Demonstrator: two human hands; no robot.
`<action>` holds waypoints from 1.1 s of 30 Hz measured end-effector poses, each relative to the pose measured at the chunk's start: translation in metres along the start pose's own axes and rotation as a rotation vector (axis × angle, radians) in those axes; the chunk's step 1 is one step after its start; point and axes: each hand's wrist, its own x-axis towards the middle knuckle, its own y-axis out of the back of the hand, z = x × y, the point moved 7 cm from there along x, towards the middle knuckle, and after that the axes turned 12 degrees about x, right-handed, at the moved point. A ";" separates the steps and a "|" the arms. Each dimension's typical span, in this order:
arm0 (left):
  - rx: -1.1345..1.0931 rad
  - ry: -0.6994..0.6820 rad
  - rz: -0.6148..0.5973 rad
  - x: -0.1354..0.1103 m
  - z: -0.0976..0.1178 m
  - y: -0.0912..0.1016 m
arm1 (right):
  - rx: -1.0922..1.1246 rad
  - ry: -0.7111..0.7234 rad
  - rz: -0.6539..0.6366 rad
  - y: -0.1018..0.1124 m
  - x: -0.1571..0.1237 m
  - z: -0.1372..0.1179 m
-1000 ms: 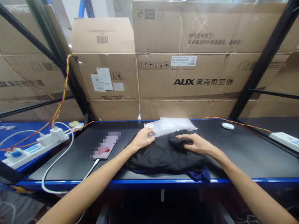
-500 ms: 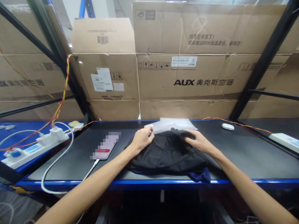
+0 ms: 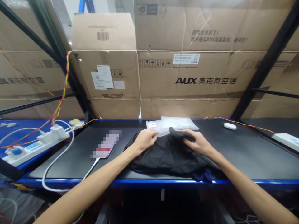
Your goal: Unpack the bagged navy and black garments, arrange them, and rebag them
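A crumpled black cloth garment point(image 3: 168, 158) lies in a heap near the table's front edge, with a dark blue part point(image 3: 204, 175) showing at its lower right. My right hand point(image 3: 197, 141) is closed on a fold at the garment's upper right, raising it a little. At the upper left edge, my left hand point(image 3: 146, 140) has its fingers curled and appears to pinch the black cloth; the fingertips are partly hidden. Just behind the garment are clear plastic bags point(image 3: 179, 123), the left one bearing a small white label point(image 3: 152, 125).
A phone point(image 3: 106, 147), its screen blurred out, charges by a white cable at left. Power strips point(image 3: 35, 147) with wires sit on the far left and right. A white earbud case point(image 3: 230, 126) lies at right. Cardboard point(image 3: 187, 93) walls the back between black posts.
My left hand has moved down off the labelled plastic bag to the cloth's edge, uncovering the label. My right hand has barely shifted; the fold it holds stands slightly higher.
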 end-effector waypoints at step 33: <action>-0.259 -0.051 -0.016 0.001 0.005 -0.001 | -0.373 0.322 -0.300 -0.053 0.024 -0.011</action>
